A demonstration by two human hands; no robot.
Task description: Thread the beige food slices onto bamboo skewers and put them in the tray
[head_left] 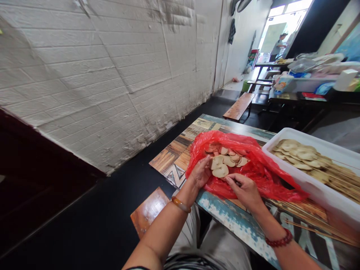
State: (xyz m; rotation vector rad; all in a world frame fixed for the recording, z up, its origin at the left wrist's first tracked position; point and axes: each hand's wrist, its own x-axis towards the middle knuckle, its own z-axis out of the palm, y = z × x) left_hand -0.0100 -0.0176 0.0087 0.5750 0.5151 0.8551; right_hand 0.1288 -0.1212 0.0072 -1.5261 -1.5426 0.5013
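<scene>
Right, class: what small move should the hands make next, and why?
Probably press a thin stick through the pale slice between the left hand and right hand: the right fingertips are at its edge, and the white tray holds similar slices with sticks.

Nearby are two hands (201, 173) (245, 190), two bracelets (180, 204) (279, 240), one red bag (267, 176) and one white tub (323, 191).

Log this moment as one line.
Left hand: at pale slices | Right hand: at edge of nearest slice | Red bag: open, slices inside | White tub: slices, sticks inside
</scene>
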